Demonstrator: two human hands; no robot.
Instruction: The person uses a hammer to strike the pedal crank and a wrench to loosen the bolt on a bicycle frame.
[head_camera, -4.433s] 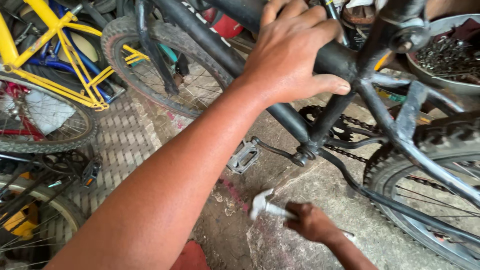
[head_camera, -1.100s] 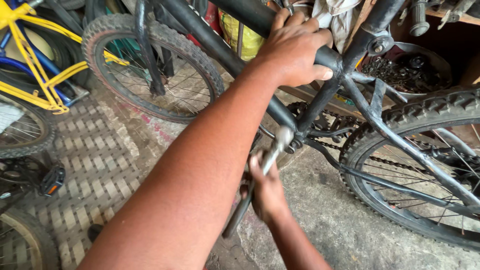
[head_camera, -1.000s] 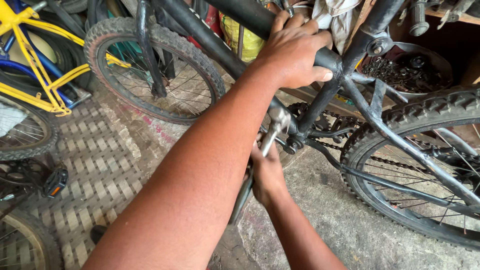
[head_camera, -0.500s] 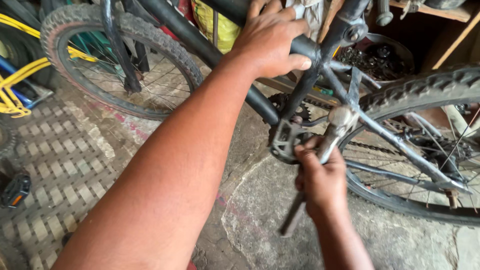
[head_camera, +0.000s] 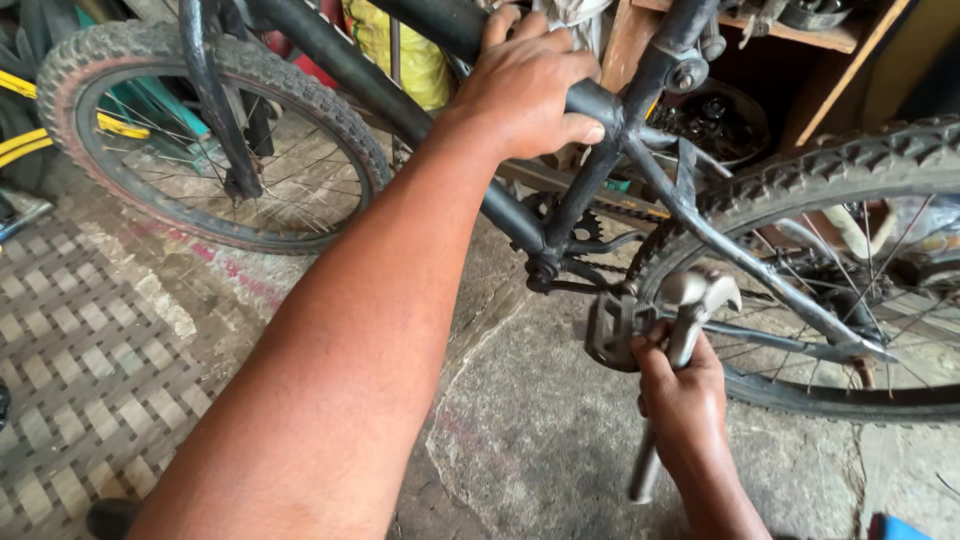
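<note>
Left hand (head_camera: 525, 85): clamped over black bicycle frame (head_camera: 400, 95) at top tube. Right hand (head_camera: 682, 385): closed around grey adjustable wrench (head_camera: 680, 330), head at pedal (head_camera: 612, 328), low beside rear wheel (head_camera: 850, 270). Front wheel (head_camera: 200, 140) behind left forearm. Yellow sack (head_camera: 405, 50) beyond frame. Cracked concrete floor (head_camera: 540, 430) beneath.

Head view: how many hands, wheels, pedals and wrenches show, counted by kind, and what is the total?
Hands: 2, left hand on the frame, right hand gripping the wrench
Wheels: 2, front wheel, rear wheel
Pedals: 1, pedal
Wrenches: 1, wrench
Total: 6
</note>
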